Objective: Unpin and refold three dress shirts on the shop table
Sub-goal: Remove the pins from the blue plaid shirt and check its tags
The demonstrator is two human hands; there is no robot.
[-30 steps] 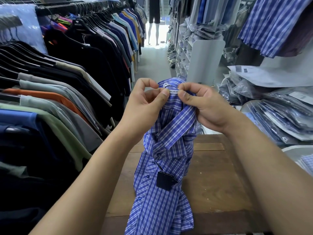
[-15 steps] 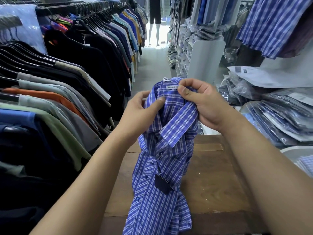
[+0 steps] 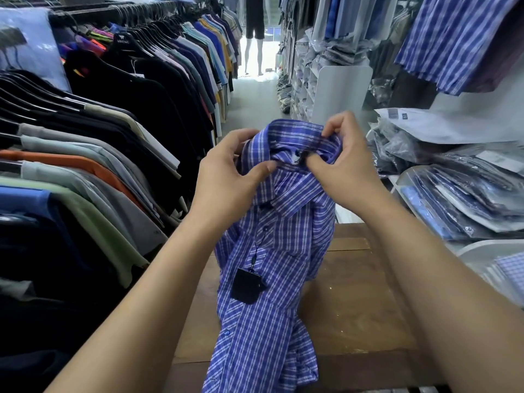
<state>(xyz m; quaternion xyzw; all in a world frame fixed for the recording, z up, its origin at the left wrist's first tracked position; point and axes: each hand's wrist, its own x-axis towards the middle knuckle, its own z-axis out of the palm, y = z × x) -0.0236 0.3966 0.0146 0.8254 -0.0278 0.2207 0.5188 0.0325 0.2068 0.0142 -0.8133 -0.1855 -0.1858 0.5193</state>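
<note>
A blue and white checked dress shirt (image 3: 272,279) hangs in the air over the brown wooden table (image 3: 363,313), its lower part bunched on the tabletop. My left hand (image 3: 226,182) grips the left side of the collar. My right hand (image 3: 343,163) pinches the collar's right side, fingers curled over its top edge and thumb pressed in near the neck opening. A black hang tag (image 3: 246,285) dangles on a cord down the shirt's front. No pin is visible.
A rack of hanging T-shirts (image 3: 93,165) runs close along the left. Bagged folded shirts (image 3: 465,202) are stacked on white shelves at the right, with a striped shirt (image 3: 450,38) hanging above. An aisle (image 3: 255,100) leads away to mannequin legs.
The collar has been turned so its white label no longer shows. My left hand slid down and left on the collar; my right hand shifted right and curled over the collar's top.
</note>
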